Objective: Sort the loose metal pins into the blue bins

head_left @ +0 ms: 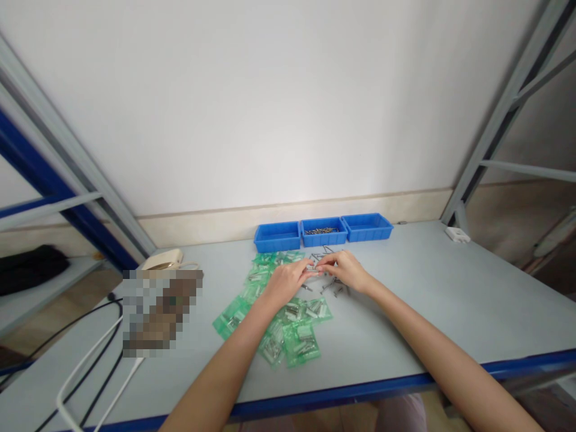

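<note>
My left hand (287, 280) and my right hand (347, 270) meet over the middle of the table, fingertips almost touching. Both are closed in a pinch; what lies between the fingers is too small to make out. Beneath and around my right hand are loose metal pieces (337, 290) that look like screws or bolts. Small green plastic bags (301, 344) with metal and pale parts inside spread around my left hand and forearm, some partly hidden by them.
Behind the hands stand three blue bins in a row; the middle bin (324, 240) holds small brass-coloured and dark metal parts. A white box (162, 260), a blurred-out object (164, 312) and cables (67, 390) are on the left. A white adapter-like item (458, 234) lies at far right.
</note>
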